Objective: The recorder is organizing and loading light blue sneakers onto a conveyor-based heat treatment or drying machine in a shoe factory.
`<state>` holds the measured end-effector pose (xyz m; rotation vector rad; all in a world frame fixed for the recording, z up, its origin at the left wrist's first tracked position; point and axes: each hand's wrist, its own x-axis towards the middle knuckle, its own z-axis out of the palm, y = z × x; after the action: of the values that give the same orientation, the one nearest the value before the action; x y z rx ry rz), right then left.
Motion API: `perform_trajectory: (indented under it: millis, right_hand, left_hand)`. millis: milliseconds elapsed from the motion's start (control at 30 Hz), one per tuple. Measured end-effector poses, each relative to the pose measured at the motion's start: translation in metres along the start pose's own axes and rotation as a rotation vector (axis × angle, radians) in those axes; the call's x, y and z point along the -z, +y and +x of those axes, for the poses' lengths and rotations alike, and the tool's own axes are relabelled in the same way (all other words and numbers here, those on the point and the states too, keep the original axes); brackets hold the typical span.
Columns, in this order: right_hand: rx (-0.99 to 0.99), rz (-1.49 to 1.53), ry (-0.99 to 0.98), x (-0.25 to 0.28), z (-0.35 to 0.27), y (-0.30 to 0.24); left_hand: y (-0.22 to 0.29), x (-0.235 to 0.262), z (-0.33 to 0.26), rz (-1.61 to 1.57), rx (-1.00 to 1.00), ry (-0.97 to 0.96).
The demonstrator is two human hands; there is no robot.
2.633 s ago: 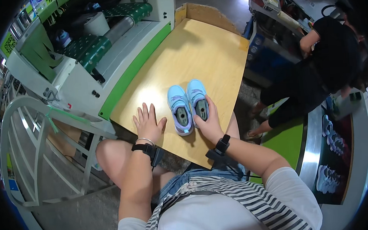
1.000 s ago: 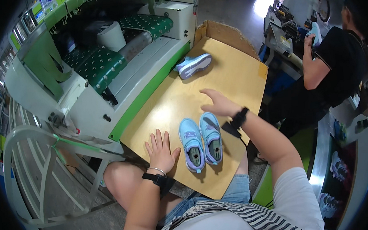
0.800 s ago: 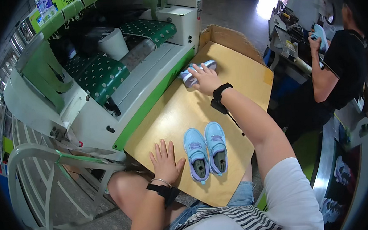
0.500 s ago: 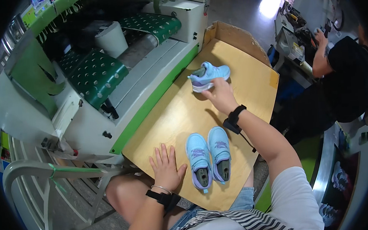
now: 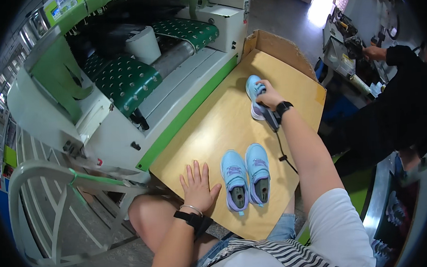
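The far shoe [image 5: 253, 88] has just been turned. A moment ago it lay on its side, then its toe pointed to the right. Now it looks about upright, with its toe pointing away from the person. That is the same way the near left shoe [image 5: 232, 167] and the near right shoe [image 5: 257, 161] point, so I think the turning part is mostly done.

The right hand [image 5: 271, 98] is bent and mostly closed around the top of the far shoe, and seems to have hold of it. Its thumb is hard to see. The left hand [image 5: 198, 189] is wide open and flat on the bench [image 5: 199, 139], holding nothing (it looks like a starfish).

All three shoes are on the bench. The near two stand side by side, close to the person, and the far shoe is well apart from them. The hand and the black wrist box [image 5: 271, 119] hide part of the far shoe. A thin black cord [image 5: 283, 157] hangs down near the near right shoe, so it could get in the way.

To the left is a big machine with a green belt [image 5: 123, 85]. Cardboard [image 5: 287, 55] stands at the far end. A co-worker [image 5: 383, 111] is on the right.
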<state>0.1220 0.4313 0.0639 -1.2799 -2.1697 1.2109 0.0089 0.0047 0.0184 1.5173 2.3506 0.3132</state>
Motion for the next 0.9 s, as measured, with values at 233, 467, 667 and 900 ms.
perform_trajectory:
  millis: [233,467,667,900]
  right_hand:
    - [0.108,-0.188,-0.259,0.050,-0.180,0.009]
    - [0.218,-0.174,0.016,0.001,-0.333,0.028]
    - [0.217,-0.149,0.201,-0.038,-0.373,0.022]
    - [0.218,-0.197,0.254,-0.041,-0.373,0.029]
  left_hand:
    - [0.005,0.006,0.001,-0.012,0.022,-0.026]
    - [0.006,0.007,0.002,0.024,0.028,-0.051]
    - [0.003,0.004,0.002,0.035,0.015,-0.033]
    - [0.001,0.001,0.001,0.048,-0.005,-0.006]
